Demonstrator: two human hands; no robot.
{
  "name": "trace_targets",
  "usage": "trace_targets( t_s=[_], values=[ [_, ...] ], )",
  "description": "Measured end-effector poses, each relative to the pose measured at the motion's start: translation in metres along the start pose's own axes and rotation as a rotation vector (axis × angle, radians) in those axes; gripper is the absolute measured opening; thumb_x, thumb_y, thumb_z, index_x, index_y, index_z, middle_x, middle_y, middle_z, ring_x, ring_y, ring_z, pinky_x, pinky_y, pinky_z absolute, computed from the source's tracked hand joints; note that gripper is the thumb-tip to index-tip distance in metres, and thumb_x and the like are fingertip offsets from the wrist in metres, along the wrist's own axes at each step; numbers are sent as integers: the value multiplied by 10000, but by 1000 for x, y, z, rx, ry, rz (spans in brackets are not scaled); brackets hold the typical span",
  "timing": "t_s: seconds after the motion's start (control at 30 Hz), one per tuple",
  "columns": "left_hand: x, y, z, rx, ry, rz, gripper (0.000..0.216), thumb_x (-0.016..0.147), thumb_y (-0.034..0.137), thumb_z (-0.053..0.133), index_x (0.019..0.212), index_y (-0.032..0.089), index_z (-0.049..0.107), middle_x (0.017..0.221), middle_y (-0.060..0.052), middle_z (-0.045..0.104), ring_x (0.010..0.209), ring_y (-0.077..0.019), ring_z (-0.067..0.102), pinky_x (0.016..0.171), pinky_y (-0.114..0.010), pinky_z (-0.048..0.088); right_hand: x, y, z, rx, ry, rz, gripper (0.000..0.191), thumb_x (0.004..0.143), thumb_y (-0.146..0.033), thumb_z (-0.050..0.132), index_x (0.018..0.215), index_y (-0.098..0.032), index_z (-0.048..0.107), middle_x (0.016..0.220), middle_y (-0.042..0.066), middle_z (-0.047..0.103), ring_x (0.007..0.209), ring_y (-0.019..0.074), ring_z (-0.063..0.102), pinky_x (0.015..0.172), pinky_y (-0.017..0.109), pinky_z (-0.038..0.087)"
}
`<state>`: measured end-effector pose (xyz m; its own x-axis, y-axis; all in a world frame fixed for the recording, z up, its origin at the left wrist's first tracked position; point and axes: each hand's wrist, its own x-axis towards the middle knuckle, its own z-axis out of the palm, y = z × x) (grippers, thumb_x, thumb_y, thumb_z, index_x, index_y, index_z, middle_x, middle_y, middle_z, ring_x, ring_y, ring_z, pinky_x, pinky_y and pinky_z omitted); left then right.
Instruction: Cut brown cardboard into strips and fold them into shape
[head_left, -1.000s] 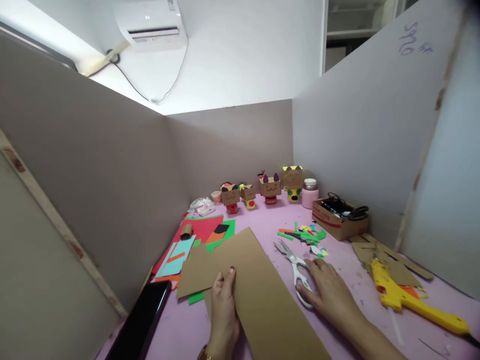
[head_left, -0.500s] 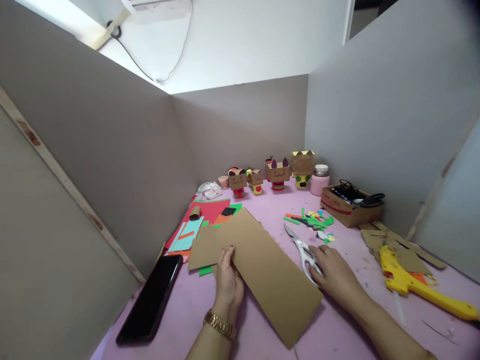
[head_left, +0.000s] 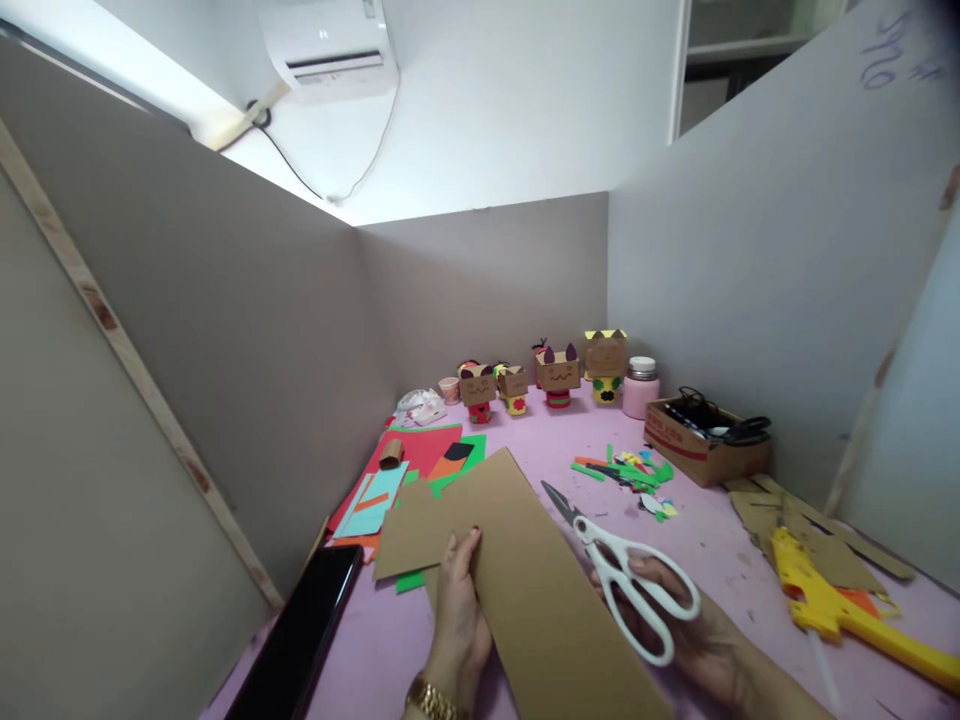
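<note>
My left hand [head_left: 459,610] grips the left edge of a long brown cardboard strip [head_left: 540,590], its fingers curled over the card, which lies slanted on the pink table [head_left: 375,660]. In my right hand [head_left: 679,625] are white-handled scissors [head_left: 619,570], lifted above the card's right edge. Their blades are closed and point up-left. My fingers sit in and under the handle loops.
A black phone [head_left: 296,640] lies left of the card. Coloured paper sheets [head_left: 405,465] sit behind it, paper scraps [head_left: 626,475] to the right. A yellow glue gun [head_left: 847,610], cardboard offcuts [head_left: 817,530], a small box [head_left: 705,445], a pink jar [head_left: 642,385] and cardboard figures [head_left: 559,375] line the right and back. Grey partitions enclose the table.
My right hand has picked the scissors up off the table and brought them over the card's right edge. My left hand keeps hold of the card. The camera has tilted up.
</note>
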<state>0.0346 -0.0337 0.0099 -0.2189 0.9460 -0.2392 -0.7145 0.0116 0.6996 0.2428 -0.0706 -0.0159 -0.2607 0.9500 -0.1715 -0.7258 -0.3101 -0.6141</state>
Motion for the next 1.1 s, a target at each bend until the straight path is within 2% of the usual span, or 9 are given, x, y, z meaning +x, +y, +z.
trace_targets(
  t_s=[0.13, 0.27, 0.37, 0.6, 0.7, 0.8, 0.9, 1.0, 1.1],
  values=[
    [-1, 1, 0, -4, -3, -22, 216, 639, 128, 671, 811, 214, 572, 740, 43, 658, 699, -122, 647, 690, -244, 505, -4, -4, 7, 211, -44, 114, 199, 619, -234, 754, 790, -146, 705, 695, 63, 756, 651, 166, 690, 606, 223, 534],
    [1, 2, 0, 10, 15, -16, 186, 644, 121, 660, 773, 219, 568, 699, 65, 652, 666, -109, 646, 699, -235, 501, -1, -3, 7, 144, -41, 97, 139, 674, -277, 722, 727, -151, 698, 621, 66, 734, 530, 148, 654, 508, 218, 500],
    [0, 3, 1, 35, -12, -7, 167, 651, 133, 661, 768, 214, 573, 686, 58, 656, 673, -128, 655, 690, -250, 507, -1, 2, 8, 101, -27, 112, 101, 677, -254, 725, 729, -177, 685, 631, 51, 726, 544, 120, 643, 561, 208, 490],
    [0, 5, 2, 132, -55, 36, 217, 681, 174, 656, 874, 216, 567, 690, 18, 681, 677, -165, 673, 664, -286, 515, -5, -9, 11, -178, -22, -183, 364, 595, -313, 773, 926, -220, 654, 742, 15, 688, 706, 165, 630, 680, 278, 478],
    [0, 7, 1, 153, -64, 60, 192, 689, 200, 653, 855, 214, 557, 701, 19, 684, 690, -158, 673, 666, -270, 510, 4, -8, -1, -423, 69, -321, 482, 561, -270, 791, 1015, -273, 628, 788, 3, 691, 709, 173, 619, 671, 291, 476],
    [-2, 8, 2, 166, -49, 65, 176, 689, 211, 654, 832, 215, 552, 695, 27, 680, 708, -151, 670, 672, -255, 504, 13, 1, -13, -670, 176, -436, 435, 556, -214, 781, 972, -239, 657, 951, 51, 697, 878, 226, 614, 809, 335, 459],
    [-6, 9, 4, 165, -45, 54, 176, 687, 205, 651, 839, 220, 564, 719, 28, 683, 719, -149, 667, 675, -252, 501, 16, 12, -14, -722, 166, -481, 415, 587, -224, 761, 989, -226, 657, 1107, 74, 655, 1075, 254, 547, 941, 344, 396],
    [-9, 10, 5, 156, -38, 47, 188, 685, 195, 642, 861, 223, 580, 761, 18, 688, 725, -153, 663, 674, -261, 503, 13, 17, -9, -548, 116, -389, 457, 601, -312, 765, 1028, -227, 626, 907, 51, 701, 826, 195, 643, 743, 287, 490],
    [-10, 10, 5, 139, -28, 40, 220, 673, 188, 650, 881, 225, 589, 792, 13, 690, 716, -151, 659, 682, -267, 503, 11, 18, -4, -359, 46, -176, 524, 615, -392, 754, 1077, -238, 562, 658, -11, 665, 520, 119, 597, 497, 223, 451]
  ],
)
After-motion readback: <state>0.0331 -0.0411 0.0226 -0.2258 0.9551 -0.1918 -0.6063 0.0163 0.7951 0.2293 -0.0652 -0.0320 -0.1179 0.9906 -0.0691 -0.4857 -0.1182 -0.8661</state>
